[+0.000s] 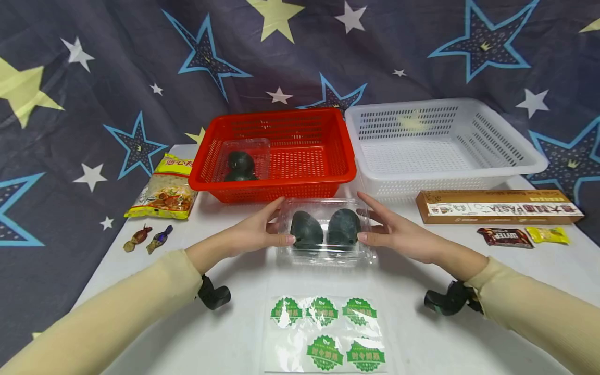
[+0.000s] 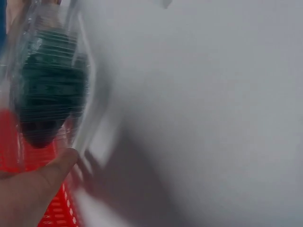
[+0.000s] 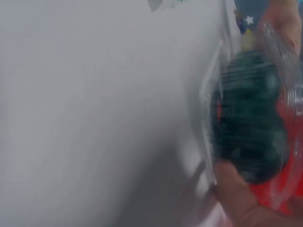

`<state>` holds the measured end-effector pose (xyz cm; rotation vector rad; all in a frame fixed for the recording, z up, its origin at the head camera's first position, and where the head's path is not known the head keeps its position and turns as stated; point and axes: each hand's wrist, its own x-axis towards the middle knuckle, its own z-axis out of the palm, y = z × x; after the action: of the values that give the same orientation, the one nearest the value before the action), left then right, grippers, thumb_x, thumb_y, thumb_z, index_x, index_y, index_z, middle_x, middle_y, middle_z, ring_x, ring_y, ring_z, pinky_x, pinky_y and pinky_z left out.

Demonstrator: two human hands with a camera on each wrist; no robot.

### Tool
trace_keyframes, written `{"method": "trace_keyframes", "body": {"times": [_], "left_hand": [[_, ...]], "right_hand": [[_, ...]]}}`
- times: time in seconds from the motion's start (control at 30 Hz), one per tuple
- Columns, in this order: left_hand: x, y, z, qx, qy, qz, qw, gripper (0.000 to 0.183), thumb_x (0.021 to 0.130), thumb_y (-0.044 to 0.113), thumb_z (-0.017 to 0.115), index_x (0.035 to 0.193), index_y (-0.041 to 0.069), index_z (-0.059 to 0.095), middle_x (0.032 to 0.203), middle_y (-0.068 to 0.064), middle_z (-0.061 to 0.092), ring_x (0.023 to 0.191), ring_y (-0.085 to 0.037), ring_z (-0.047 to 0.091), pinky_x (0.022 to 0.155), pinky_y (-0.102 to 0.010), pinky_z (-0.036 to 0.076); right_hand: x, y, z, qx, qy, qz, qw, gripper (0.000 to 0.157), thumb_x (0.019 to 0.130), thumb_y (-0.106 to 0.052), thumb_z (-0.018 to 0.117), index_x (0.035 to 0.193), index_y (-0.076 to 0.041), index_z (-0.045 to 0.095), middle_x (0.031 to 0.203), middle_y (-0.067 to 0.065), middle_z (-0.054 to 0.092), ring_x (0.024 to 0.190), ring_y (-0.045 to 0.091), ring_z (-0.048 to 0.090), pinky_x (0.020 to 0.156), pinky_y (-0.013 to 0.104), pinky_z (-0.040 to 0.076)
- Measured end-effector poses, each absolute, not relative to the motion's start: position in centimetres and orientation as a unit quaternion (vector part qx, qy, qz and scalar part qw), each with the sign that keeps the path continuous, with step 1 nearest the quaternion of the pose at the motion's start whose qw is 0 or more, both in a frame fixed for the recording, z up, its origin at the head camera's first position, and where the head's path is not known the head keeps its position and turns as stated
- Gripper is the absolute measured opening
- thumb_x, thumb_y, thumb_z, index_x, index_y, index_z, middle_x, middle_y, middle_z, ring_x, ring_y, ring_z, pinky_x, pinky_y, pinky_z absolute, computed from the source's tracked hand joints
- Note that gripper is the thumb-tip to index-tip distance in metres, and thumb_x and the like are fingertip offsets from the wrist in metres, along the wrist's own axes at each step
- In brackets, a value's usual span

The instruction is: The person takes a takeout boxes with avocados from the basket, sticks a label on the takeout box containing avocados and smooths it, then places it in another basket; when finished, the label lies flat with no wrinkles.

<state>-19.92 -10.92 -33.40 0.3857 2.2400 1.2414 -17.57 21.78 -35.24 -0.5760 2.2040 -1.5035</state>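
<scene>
A clear plastic clamshell box (image 1: 326, 256) is held between my two hands over the middle of the white table. Two dark green fruits that look like avocados, a left one (image 1: 306, 229) and a right one (image 1: 344, 225), sit side by side inside it. My left hand (image 1: 253, 233) grips the box's left end, thumb towards me and fingers at the far side. The right hand (image 1: 405, 237) holds the other end in the same way. Both wrist views are blurred, but a thumb (image 2: 57, 170) shows against the box edge in the left one.
Behind the box stands a red basket (image 1: 276, 183) holding another clear box of dark fruits, beside a white basket (image 1: 440, 179). A sheet of green stickers (image 1: 283, 346) lies in front. Noodle bag (image 1: 166, 187) and candies (image 1: 159, 239) lie left; pasta box (image 1: 499, 207) and snack packets (image 1: 505, 237) right.
</scene>
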Motion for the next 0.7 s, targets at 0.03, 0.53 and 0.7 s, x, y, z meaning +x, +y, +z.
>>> {"method": "trace_keyframes", "body": {"times": [0.03, 0.53, 0.7], "left_hand": [[-19.8, -10.9, -33.5, 0.145, 0.831, 0.462, 0.275, 0.108, 0.079, 0.029, 0.078, 0.155, 0.017, 0.002, 0.156, -0.01, 0.023, 0.137, -0.029, 0.034, 0.109, -0.04, 0.032], [-18.4, -10.5, -33.4, 0.133, 0.836, 0.464, 0.263, 0.113, 0.078, 0.033, 0.079, 0.154, 0.018, -0.003, 0.157, -0.01, 0.017, 0.14, -0.028, 0.029, 0.111, -0.042, 0.028], [-18.4, -10.5, -33.4, 0.133, 0.829, 0.471, 0.272, 0.114, 0.078, 0.031, 0.079, 0.154, 0.017, -0.005, 0.158, -0.008, 0.015, 0.14, -0.027, 0.029, 0.111, -0.041, 0.028]], "right_hand": [[-17.7, 21.9, -35.3, -0.213, 0.786, -0.542, 0.206, 0.089, 0.091, -0.022, 0.066, 0.154, -0.03, 0.004, 0.156, 0.022, 0.014, 0.136, 0.046, 0.028, 0.1, 0.054, 0.039], [-18.6, 22.2, -35.2, -0.204, 0.745, -0.58, 0.258, 0.088, 0.091, -0.012, 0.064, 0.154, -0.033, 0.006, 0.156, 0.019, 0.01, 0.142, 0.042, 0.012, 0.095, 0.052, 0.044], [-18.5, 22.1, -35.3, -0.202, 0.739, -0.586, 0.263, 0.087, 0.091, -0.013, 0.064, 0.154, -0.033, 0.006, 0.156, 0.02, 0.009, 0.142, 0.043, 0.012, 0.095, 0.053, 0.043]]}}
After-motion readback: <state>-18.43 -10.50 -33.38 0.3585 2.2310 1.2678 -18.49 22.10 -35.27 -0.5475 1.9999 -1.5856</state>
